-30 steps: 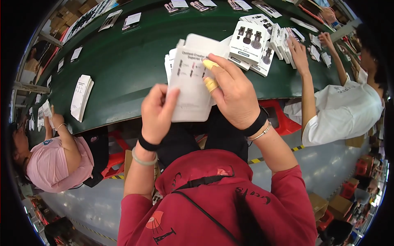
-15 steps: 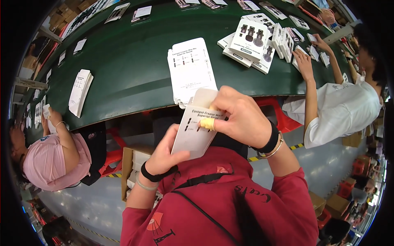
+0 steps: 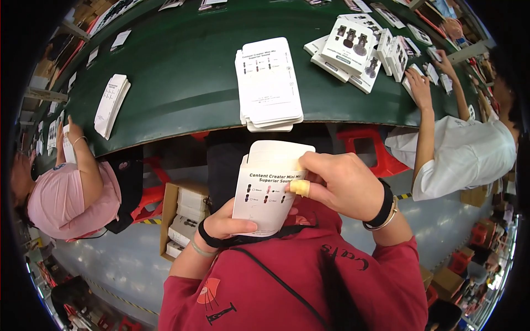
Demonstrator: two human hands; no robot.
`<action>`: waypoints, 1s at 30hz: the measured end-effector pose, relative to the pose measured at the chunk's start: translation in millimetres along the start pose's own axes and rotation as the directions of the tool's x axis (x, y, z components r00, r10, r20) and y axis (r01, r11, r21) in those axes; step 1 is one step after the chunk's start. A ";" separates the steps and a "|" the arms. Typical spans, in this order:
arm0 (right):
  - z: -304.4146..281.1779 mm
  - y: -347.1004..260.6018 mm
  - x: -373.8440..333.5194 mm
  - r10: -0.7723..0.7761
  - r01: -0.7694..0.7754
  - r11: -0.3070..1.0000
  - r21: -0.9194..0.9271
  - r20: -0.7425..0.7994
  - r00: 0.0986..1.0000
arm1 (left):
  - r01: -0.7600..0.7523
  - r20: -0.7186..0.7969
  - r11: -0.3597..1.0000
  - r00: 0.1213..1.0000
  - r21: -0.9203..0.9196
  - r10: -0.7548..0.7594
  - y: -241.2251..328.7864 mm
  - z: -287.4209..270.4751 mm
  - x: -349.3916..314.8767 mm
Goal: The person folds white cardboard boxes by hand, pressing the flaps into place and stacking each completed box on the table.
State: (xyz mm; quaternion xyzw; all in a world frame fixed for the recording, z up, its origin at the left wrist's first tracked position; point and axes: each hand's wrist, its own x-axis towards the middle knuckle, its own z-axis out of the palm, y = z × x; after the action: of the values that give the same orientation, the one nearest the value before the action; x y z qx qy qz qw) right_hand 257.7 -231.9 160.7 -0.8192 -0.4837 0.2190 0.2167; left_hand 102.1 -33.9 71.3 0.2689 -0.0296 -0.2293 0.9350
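Note:
A small white folding carton [image 3: 264, 212], printed with rows of little microphone pictures, is held in front of my red shirt, its top flap raised. My left hand [image 3: 225, 223] grips its lower left side, thumb across the printed face. At the upper right edge, my right hand [image 3: 345, 185] pinches the carton; a yellow wrap covers its thumb. Beyond my hands, a stack of flat white cartons [image 3: 270, 94] with the same print lies at the near table edge.
The green table [image 3: 182, 83] spans the far side. At right rests a pile of packed boxes [image 3: 348, 47]; at left, a thin carton stack [image 3: 111, 105]. Co-workers sit on both sides, with a red stool [image 3: 378, 149] at right. An open cardboard box [image 3: 172, 212] stands by my left arm.
The carton has turned from a tilt to more upright, its printed face now fuller in view, and sits slightly lower. My right hand has moved down along its right edge.

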 end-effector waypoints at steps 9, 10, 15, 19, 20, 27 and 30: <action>50.4 9.0 -7.6 0.144 0.004 0.768 0.641 -0.178 0.974 | 0.162 -0.390 0.941 0.920 0.298 -0.035 -9.9 -2.6 -17.5; 54.6 9.1 -8.4 0.138 0.043 0.769 0.638 -0.232 0.963 | 0.070 -0.387 0.928 0.918 0.367 0.083 -11.0 -2.4 -17.3; 60.2 5.0 -14.0 0.137 0.029 0.755 0.655 -0.201 0.970 | -0.061 -0.412 0.773 0.818 0.632 0.402 -6.6 3.1 -9.0; 67.8 10.3 -23.0 0.209 0.068 0.618 0.783 -0.248 0.946 | -0.050 -0.386 0.650 0.769 0.758 0.510 -12.2 1.5 -5.1; 68.1 10.2 -22.5 0.209 0.068 0.617 0.784 -0.247 0.946 | -0.057 -0.361 0.611 0.762 0.790 0.538 -13.9 1.6 -4.3; 62.2 15.1 -4.4 0.164 -0.121 -0.124 0.985 0.141 0.976 | -0.255 -0.229 0.545 0.709 0.798 0.667 -23.3 9.4 -3.3; 60.8 13.0 -1.3 0.158 -0.078 0.028 0.997 0.073 0.985 | -0.213 -0.175 0.462 0.729 0.861 0.662 -18.8 2.7 -4.7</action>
State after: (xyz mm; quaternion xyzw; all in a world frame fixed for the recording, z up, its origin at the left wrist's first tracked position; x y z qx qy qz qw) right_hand 231.6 -230.0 104.3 -0.4832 -0.1211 0.4859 0.7182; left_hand 89.7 -47.2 64.2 0.6849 0.0381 0.1441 0.7132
